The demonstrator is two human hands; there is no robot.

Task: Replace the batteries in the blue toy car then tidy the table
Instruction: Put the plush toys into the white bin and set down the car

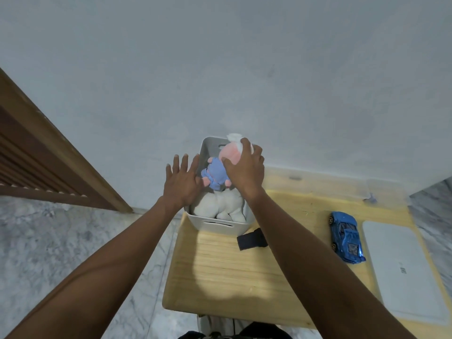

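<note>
The blue toy car (345, 236) lies on the wooden table (220, 270) at the right, apart from both hands. At the table's far left corner stands a white basket (217, 225) holding a white plush (220, 204). Over the basket, my right hand (245, 171) grips the head of a pink plush doll in a blue outfit (216, 173). My left hand (182, 179) is spread flat with straight fingers at the basket's left rim, beside the doll.
A small black object (252, 239) lies on the table just in front of the basket. A flat white lid-like panel (401, 272) covers the right side beside the car. A wall stands behind, a wooden louvred door (44, 152) at left, marble floor below.
</note>
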